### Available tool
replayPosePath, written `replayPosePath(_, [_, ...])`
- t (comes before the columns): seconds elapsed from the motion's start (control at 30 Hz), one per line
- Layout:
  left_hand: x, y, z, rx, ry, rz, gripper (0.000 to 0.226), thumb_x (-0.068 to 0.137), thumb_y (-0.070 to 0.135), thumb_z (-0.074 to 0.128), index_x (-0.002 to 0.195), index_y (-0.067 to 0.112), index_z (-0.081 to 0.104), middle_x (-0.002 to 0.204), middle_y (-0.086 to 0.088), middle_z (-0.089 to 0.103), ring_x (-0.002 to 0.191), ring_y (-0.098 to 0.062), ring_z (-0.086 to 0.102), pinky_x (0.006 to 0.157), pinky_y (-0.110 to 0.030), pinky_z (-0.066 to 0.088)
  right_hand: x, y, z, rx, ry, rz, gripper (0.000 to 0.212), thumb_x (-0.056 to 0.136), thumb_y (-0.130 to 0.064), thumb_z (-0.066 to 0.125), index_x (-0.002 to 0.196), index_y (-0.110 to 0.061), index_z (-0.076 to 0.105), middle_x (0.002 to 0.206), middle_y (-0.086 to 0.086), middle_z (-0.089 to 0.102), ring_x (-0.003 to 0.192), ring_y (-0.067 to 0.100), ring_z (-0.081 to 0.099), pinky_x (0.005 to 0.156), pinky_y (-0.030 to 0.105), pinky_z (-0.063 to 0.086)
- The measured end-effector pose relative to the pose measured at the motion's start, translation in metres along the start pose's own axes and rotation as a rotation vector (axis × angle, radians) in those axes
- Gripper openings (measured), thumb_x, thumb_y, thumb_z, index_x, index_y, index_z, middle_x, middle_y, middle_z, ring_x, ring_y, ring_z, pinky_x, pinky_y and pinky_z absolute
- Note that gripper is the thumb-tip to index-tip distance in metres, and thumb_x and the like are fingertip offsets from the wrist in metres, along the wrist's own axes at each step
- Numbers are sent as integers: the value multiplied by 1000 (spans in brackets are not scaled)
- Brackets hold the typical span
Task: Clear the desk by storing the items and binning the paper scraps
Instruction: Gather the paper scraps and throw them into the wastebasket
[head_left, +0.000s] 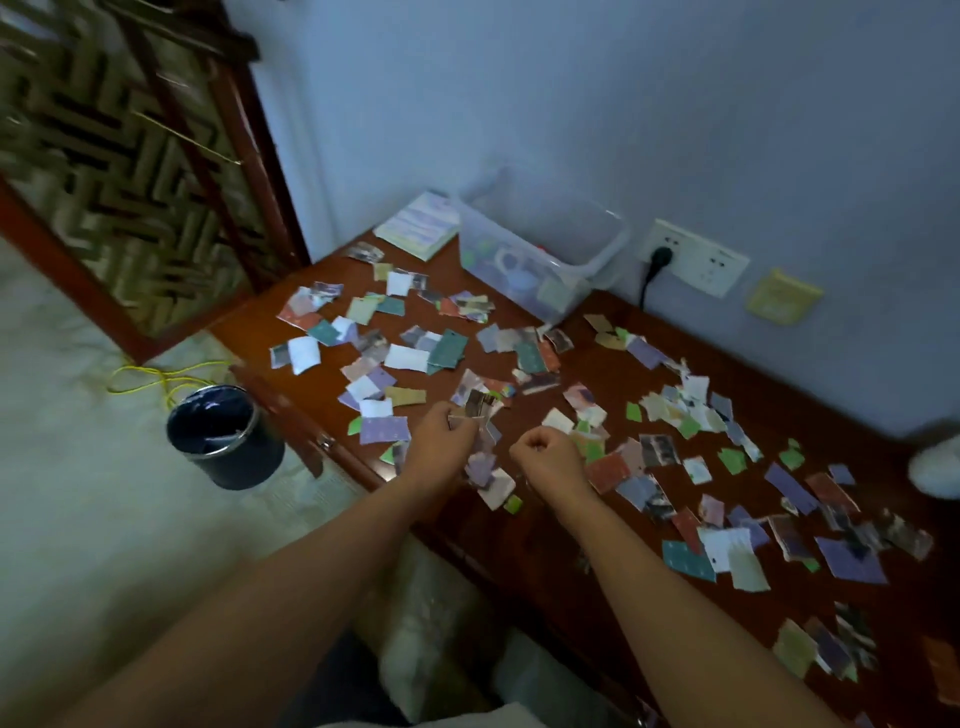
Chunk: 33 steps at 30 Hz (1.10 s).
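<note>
Both hands are low over the near middle of the worktop (608, 369). The left hand (445, 432) has its fingers curled round a small sheaf of gathered pieces (479, 404), pinched up off the wood. The right hand (545, 453) is balled into a loose fist just beside it, knuckles up, and nothing shows in its grip.

Paper scraps (413, 357) lie all over the place: a thick scatter out to the left and back, another trailing off to the right, more right under the wrists. Hardly a dent made, by the look of it, so this is early going.

Now the bit that counts. The bin (224, 437) is down on the floor, off the left end of the worktop, below and to the left of the hands. That puts the loaded left hand on the near side, with a short swing out over the edge and down, while the right would have to cross the body.

Up at the back against the wall sit the clear plastic box (540, 249) and a stack of notepaper (418, 226) beside it, well clear of both hands. Loose pieces could flutter wide of the bin on the drop.
</note>
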<state>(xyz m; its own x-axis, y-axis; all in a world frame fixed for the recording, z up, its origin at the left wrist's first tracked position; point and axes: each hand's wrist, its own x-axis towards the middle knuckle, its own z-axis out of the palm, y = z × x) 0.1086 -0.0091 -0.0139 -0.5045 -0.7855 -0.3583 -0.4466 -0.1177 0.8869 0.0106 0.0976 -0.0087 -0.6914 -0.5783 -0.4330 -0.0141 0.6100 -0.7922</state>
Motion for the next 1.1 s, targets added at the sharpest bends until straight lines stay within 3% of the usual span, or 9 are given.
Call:
replayPosePath(0.1, [6,8,-41,-17,20,7,4,92,13,49,90,9,50,73,-7,60,58,-10,58,43,-19,44,3,-34,26,-1,-13,-62,22,80,-5,59,64,-17,53,62,-2,53,59,13,49,62,31,42])
replayPosePath(0.2, [20,9,-92,10,48,43,12,89,16,50,92,6,56,70,-1,59,63,-16,57,59,-33,50,8,-71,62,14,-24,-114,29,83,-3,58,59,-18,50,55,-5,47,56,12,42,59,28,36])
replayPosePath(0.27, [32,8,-129,34,86,31,21,86,19,51,102,6,57,75,0,59,68,-16,56,60,-32,47,12,-97,93,23,-41,-125,18,85,-4,57,68,-10,58,62,0,52,58,13,45,58,28,38])
replayPosePath(0.37, [49,3,-184,68,142,15,6,85,15,51,86,10,54,74,-2,54,64,-15,51,54,-26,40,18,-132,144,20,-76,-157,10,85,-6,57,76,-4,61,66,5,54,60,15,49,58,29,42])
replayPosePath(0.47, [68,-5,-241,39,217,18,2,81,17,53,80,16,54,78,-2,57,74,-21,55,68,-35,47,25,-168,197,13,-127,-191,18,86,-6,55,69,-11,56,64,2,52,59,14,47,58,28,41])
replayPosePath(0.6, [88,-27,-315,-19,301,-4,7,81,20,55,78,14,55,74,-3,60,77,-27,61,74,-41,52,33,-208,265,15,-165,-235,17,88,-9,55,75,-16,63,71,-1,60,68,11,54,58,23,43])
replayPosePath(0.7, [91,-43,-363,-33,368,-49,12,85,20,54,75,13,51,69,-5,56,69,-25,56,65,-37,46,37,-227,314,5,-242,-214,13,86,-10,56,84,-16,68,84,2,66,79,15,60,67,28,51])
replayPosePath(0.83, [91,-69,-419,-62,459,-108,12,87,21,55,85,9,53,71,-1,53,74,-22,52,63,-33,37,42,-249,373,-56,-325,-242,9,84,-12,58,82,-9,66,76,5,63,70,17,57,62,31,46])
replayPosePath(1.1, [124,-125,-496,-120,548,-308,14,87,21,55,75,16,51,71,-4,59,71,-31,61,67,-43,53,79,-289,483,-126,-472,-222,10,85,-3,56,76,-6,58,63,2,51,54,9,45,47,18,37])
